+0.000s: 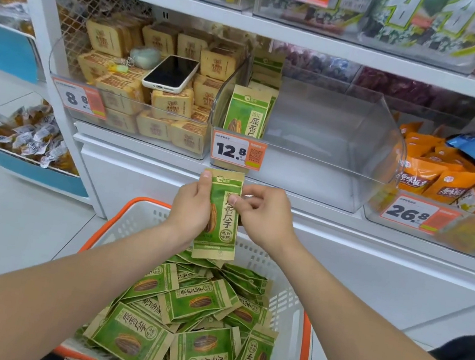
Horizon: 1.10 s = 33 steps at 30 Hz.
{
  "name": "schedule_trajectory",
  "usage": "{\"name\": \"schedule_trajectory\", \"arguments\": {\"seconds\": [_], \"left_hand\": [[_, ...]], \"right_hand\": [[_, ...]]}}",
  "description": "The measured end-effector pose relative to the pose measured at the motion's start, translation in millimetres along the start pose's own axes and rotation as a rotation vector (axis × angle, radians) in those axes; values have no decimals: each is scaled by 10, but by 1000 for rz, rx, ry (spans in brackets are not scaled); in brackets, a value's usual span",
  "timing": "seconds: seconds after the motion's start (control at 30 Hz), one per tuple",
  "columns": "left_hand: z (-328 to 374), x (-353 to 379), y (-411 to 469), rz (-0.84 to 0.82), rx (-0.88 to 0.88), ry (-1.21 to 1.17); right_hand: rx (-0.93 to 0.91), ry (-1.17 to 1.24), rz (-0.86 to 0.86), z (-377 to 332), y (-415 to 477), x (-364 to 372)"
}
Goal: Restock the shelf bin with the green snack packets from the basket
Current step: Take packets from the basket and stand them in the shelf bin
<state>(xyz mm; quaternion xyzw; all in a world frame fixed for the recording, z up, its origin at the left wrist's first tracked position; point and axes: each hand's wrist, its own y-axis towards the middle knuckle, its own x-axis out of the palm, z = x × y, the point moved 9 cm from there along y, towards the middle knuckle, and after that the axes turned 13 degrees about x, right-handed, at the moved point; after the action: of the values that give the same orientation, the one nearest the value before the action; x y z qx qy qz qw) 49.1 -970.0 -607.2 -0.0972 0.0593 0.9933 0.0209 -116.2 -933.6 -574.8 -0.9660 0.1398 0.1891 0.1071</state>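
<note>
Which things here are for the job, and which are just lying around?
For the job: the green packet, gripped by the left hand and pinched by the right hand; the basket of more packets; the clear shelf bin, partly filled.
Just lying about: the phone, the tan packets under it, the orange packets.

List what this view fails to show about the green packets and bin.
Head view: packets behind the front packet in the shelf bin, hidden by it.
Head view: lower basket layers, buried under top packets; near end cut by the bottom edge.
Head view: sides of the held packet, covered by left hand and right hand.
</note>
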Motion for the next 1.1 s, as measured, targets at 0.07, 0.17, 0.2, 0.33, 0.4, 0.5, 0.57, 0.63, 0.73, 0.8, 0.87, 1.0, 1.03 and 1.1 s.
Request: {"name": "schedule_trajectory", "arguments": {"seconds": [0.07,0.17,0.2,0.33,0.4,0.5,0.57,0.63,0.73,0.8,0.87,1.0,1.03,1.1], "left_hand": [[99,-87,61,114,35,8],[232,-192,175,243,52,-69],[245,-220,210,264,38,-101],[158,-299,283,303,-88,-200],[43,-269,287,276,-201,-263],[-69,-136,257,155,-352,-350],[-66,-94,239,110,-381,-377],[-19,-112,223,125,-377,-393],[120,-151,231,166,-273,-297],[341,-190,206,213,-86,-193],[588,-224,143,260,117,-104],[951,-292,67,286,367,-19],[999,-299,76,272,399,-34],[1044,-279,122,214,446,-45]], "right_hand": [[-44,45,19,-106,-95,-25],[-70,-13,-112,-185,-217,111],[-41,9,-190,-181,-252,189],[61,156,-395,-235,-314,345],[64,137,-441,-281,-310,365],[-9,-31,-424,-339,-304,365],[-132,-243,-363,-387,-301,346],[-229,-382,-293,-425,-301,329],[-161,-120,-261,-423,-258,243],[-149,56,-209,-473,-226,166],[-126,168,-147,-514,-207,96],[-5,383,-184,-509,-204,79],[3,411,-187,-522,-210,60],[7,463,-180,-534,-203,4]]}}
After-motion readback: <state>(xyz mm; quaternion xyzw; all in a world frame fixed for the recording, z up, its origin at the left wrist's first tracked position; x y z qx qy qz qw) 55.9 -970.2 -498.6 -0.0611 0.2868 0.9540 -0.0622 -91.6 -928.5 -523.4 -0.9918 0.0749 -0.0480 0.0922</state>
